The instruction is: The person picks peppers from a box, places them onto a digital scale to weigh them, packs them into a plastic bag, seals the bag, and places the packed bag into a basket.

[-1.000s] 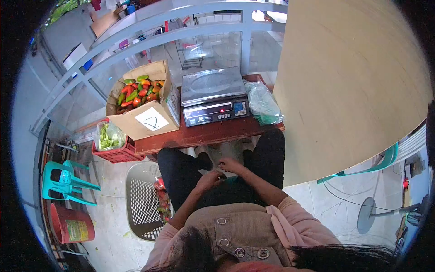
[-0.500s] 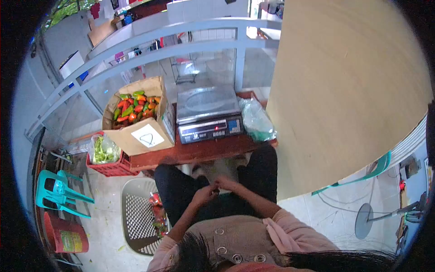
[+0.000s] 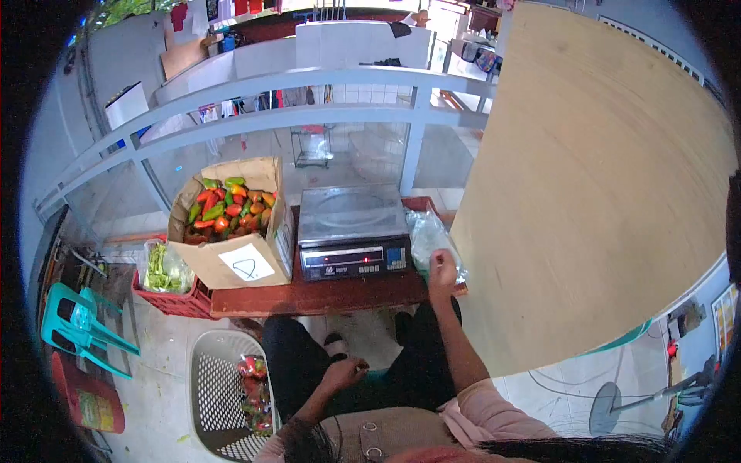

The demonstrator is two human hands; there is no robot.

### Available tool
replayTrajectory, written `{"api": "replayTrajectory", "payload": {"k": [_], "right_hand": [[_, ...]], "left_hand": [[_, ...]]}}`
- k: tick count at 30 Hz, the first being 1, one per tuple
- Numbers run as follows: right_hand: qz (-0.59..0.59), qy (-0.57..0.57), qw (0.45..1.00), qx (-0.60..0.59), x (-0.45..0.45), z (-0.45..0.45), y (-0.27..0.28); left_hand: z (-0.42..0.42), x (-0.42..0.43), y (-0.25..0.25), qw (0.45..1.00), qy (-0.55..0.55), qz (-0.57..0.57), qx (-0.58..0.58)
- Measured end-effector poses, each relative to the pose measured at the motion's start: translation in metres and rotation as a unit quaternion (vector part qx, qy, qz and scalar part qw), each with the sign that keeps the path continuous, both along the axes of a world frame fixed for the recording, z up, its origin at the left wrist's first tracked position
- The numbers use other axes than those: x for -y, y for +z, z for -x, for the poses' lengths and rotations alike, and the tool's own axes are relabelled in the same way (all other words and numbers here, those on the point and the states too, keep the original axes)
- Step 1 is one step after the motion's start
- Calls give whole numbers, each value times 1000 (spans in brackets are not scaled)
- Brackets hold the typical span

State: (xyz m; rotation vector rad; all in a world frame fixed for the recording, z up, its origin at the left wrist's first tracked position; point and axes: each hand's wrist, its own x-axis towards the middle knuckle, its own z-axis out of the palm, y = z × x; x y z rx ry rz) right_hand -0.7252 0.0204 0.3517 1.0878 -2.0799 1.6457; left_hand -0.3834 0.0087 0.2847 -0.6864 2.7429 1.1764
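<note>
Right hand (image 3: 442, 272) curled just at crinkled, translucent plastic bags (image 3: 426, 234), its grip unclear, left hand (image 3: 345, 374) loosely curled above dark trousers (image 3: 297, 351), anything held unclear, flat metal-topped scale (image 3: 353, 216) left of the right hand, open cardboard box (image 3: 207, 263) of glossy peppers (image 3: 214, 211) farther left.

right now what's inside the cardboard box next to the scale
The cardboard box holds a heap of red, green and orange peppers. Only the upper ones show; whatever lies beneath them, down to the bottom, is covered.
</note>
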Motion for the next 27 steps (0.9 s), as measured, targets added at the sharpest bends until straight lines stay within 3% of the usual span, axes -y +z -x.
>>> {"api": "replayTrajectory", "payload": {"k": [3, 6, 9, 12, 16, 19, 22, 27], "right_hand": [[-52, -176, 969, -166, 33, 43, 6], [-215, -239, 940, -115, 60, 67, -26], [-318, -120, 939, -53, 64, 94, -60], [-351, -49, 935, -25, 61, 118, -90], [-259, -269, 903, -214, 61, 79, -53], [-336, -139, 913, -186, 50, 79, -73], [-339, -20, 932, -127, 50, 105, -109], [-256, -22, 962, -91, 65, 110, -99]], "left_hand": [[4, 3, -13, 1000, -8, -5, 12], [10, 3, -13, 1000, -13, -17, 12], [10, 3, -6, 1000, -9, -21, 21], [5, 4, -16, 999, -10, -27, 30], [6, 3, 1, 1000, -4, -16, 17], [12, 0, 6, 998, -2, -30, 51], [11, -1, 5, 999, 0, -27, 34], [9, 0, 0, 999, -4, -7, 39]]}}
